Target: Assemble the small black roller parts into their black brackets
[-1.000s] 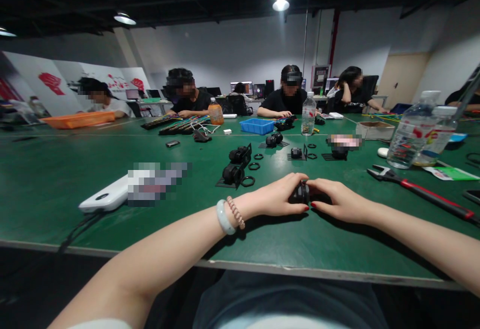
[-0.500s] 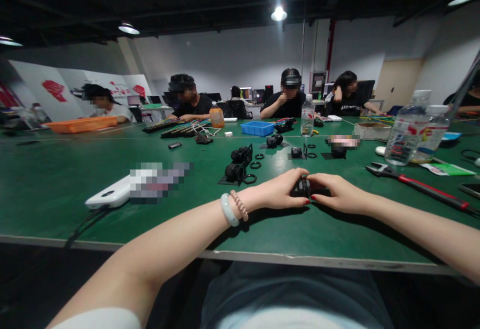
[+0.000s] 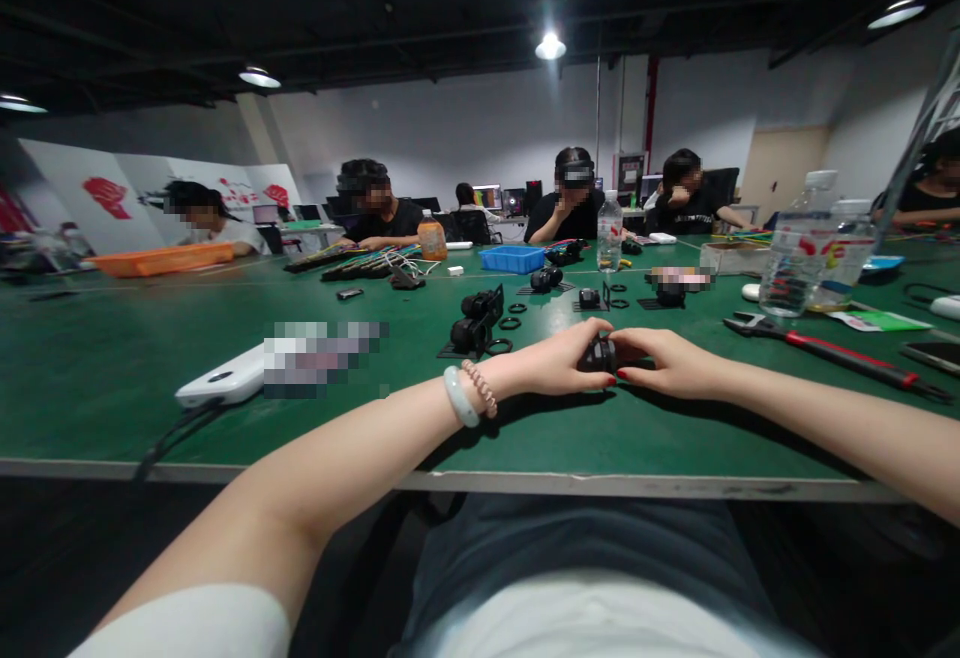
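Between my two hands, low over the green table (image 3: pixel 360 438), is a small black round part (image 3: pixel 600 354). My left hand (image 3: pixel 566 358) wraps its thumb and fingers round the part's left side. From the right, my right hand (image 3: pixel 660 363) has its thumb and fingers closed on the part's other end. Beyond my left wrist stand black assemblies (image 3: pixel 472 323) on flat plates, with black rings (image 3: pixel 500 346) beside them. Farther back are more such assemblies (image 3: pixel 546 279), one with two rings next to it.
Adjustable pliers (image 3: pixel 832 350) with red-black handles lie at right, near clear bottles (image 3: pixel 791 258). A white power bank (image 3: pixel 232 378) with a cable lies at left. Farther back are a blue tray (image 3: pixel 513 259), an orange tray (image 3: pixel 165 259), cables and seated people.
The view has shifted slightly, so the hands and table sit a little higher in the picture. Both hands keep the same hold on the black part.
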The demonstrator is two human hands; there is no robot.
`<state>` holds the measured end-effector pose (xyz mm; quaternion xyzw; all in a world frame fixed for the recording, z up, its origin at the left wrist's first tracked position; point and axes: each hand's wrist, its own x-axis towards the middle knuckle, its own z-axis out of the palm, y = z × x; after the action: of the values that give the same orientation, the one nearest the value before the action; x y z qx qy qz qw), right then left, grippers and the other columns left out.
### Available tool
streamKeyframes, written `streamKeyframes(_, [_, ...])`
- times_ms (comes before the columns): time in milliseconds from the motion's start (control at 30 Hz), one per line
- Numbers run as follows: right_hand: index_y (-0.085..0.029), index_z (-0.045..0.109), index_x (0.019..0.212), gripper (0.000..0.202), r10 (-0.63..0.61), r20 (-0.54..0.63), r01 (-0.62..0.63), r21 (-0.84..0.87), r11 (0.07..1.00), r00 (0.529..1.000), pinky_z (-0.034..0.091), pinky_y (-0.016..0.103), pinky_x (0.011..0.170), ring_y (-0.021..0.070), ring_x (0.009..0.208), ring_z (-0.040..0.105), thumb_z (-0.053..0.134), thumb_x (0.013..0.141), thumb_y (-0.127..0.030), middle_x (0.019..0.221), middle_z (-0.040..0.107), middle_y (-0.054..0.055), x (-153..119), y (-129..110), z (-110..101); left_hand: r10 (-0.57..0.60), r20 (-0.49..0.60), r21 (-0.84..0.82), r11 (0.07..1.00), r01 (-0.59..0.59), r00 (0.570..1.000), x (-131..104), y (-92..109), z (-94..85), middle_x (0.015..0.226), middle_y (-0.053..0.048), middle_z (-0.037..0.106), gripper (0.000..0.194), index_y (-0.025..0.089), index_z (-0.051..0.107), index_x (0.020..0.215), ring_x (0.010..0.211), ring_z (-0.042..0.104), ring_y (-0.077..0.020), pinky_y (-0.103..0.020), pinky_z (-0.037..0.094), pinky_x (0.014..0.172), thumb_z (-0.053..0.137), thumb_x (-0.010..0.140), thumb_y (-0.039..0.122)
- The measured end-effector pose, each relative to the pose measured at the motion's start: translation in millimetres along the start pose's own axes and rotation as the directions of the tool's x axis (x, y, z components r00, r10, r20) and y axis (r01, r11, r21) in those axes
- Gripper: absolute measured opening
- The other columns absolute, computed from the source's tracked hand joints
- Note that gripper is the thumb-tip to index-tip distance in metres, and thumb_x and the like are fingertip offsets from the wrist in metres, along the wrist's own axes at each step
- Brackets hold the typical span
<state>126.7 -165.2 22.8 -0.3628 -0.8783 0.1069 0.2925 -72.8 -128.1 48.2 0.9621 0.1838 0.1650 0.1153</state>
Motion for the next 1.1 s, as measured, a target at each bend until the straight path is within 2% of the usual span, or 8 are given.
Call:
streamKeyframes(167, [-0.015,0.052,0.103,0.029,-0.014,-0.025,0.013,-0.024,1.0,1.0,0.047,0.032,0.073,0.0196,0.084,0.058,0.054,0.074,-0.019,0.097,0.06,0.008,-0.4,0.9,1.9,0.0,0.002,0.018,1.0,0.0,1.0,0.1,1.0,-0.8,0.115,-0.01,0.048,0.058,0.018,0.031,0.12,0.101,0.049,-0.0214,-0.034,0.039,0.086,0.056,0.073,0.039])
streamKeyframes(367, [-0.016,0.048,0.11,0.038,-0.023,-0.066,0.02,-0.047,0.999,0.998,0.047,0.034,0.076,0.0199,0.087,0.058,0.057,0.072,-0.021,0.1,0.058,0.009,-1.3,4.0,5.7,0.003,0.012,0.015,1.0,-0.003,1.0,-1.7,3.2,-2.0,0.114,-0.009,0.048,0.057,0.017,0.031,0.12,0.101,0.049,-0.0211,-0.032,0.039,0.086,0.058,0.073,0.035])
streamKeyframes(500, [-0.017,0.046,0.111,0.042,-0.042,-0.064,0.042,-0.008,0.999,0.997,0.048,0.032,0.074,0.0195,0.086,0.058,0.058,0.071,-0.021,0.101,0.056,0.009,-1.0,3.2,6.3,-0.01,0.004,-0.01,1.0,0.01,1.0,-2.5,4.3,-2.5,0.115,-0.009,0.048,0.057,0.018,0.031,0.121,0.101,0.049,-0.0211,-0.032,0.039,0.086,0.058,0.073,0.035])
streamKeyframes(700, [-0.019,0.042,0.112,0.051,-0.037,-0.129,0.041,0.034,0.999,0.991,0.049,0.033,0.072,0.0178,0.081,0.058,0.064,0.066,-0.022,0.104,0.053,0.008,-1.4,2.2,7.5,-0.018,0.001,-0.027,0.999,0.018,1.0,-2.0,6.0,-3.7,0.115,-0.009,0.048,0.056,0.018,0.032,0.12,0.101,0.05,-0.0218,-0.032,0.039,0.086,0.058,0.073,0.035])
streamKeyframes(833, [-0.02,0.044,0.108,0.048,-0.039,-0.145,0.045,0.041,0.998,0.989,0.05,0.033,0.072,0.0153,0.077,0.058,0.064,0.065,-0.021,0.105,0.049,0.008,-1.8,0.4,7.2,-0.033,0.002,-0.026,0.999,0.033,0.999,-0.9,6.6,-4.9,0.113,-0.009,0.048,0.056,0.019,0.031,0.12,0.102,0.049,-0.0222,-0.033,0.039,0.086,0.056,0.073,0.036])
streamKeyframes(1100, [-0.02,0.043,0.101,0.042,-0.055,-0.178,0.06,0.026,0.998,0.983,0.049,0.03,0.067,0.014,0.073,0.055,0.064,0.065,-0.02,0.094,0.048,0.004,0.0,-1.9,11.2,-0.025,0.01,-0.04,0.999,0.025,1.0,-1.6,6.1,-5.9,0.114,-0.009,0.047,0.057,0.019,0.03,0.121,0.101,0.049,-0.0216,-0.033,0.04,0.086,0.057,0.073,0.037])
